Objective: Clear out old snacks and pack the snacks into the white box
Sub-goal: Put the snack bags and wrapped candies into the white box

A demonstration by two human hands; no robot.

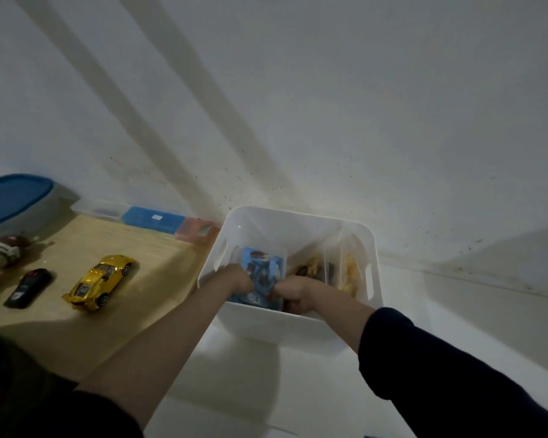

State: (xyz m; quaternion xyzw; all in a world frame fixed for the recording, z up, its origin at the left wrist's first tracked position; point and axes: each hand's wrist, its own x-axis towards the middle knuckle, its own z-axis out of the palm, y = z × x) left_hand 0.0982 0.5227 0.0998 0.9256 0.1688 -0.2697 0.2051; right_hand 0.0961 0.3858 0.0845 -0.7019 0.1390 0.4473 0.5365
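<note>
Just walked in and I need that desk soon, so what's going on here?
A person has both hands inside the white box, which stands by the wall. The left hand and the right hand both grip a blue snack packet. Clear bags with yellowish snacks are already in the box. A gold toy car lies on the wooden surface beside it.

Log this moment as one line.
left hand: grips blue packet | right hand: grips same packet | location: inside white box

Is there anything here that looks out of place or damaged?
Yes. A gold toy car lies on the wooden surface left of the white box; its rear looks crumpled. It is no snack.
</note>
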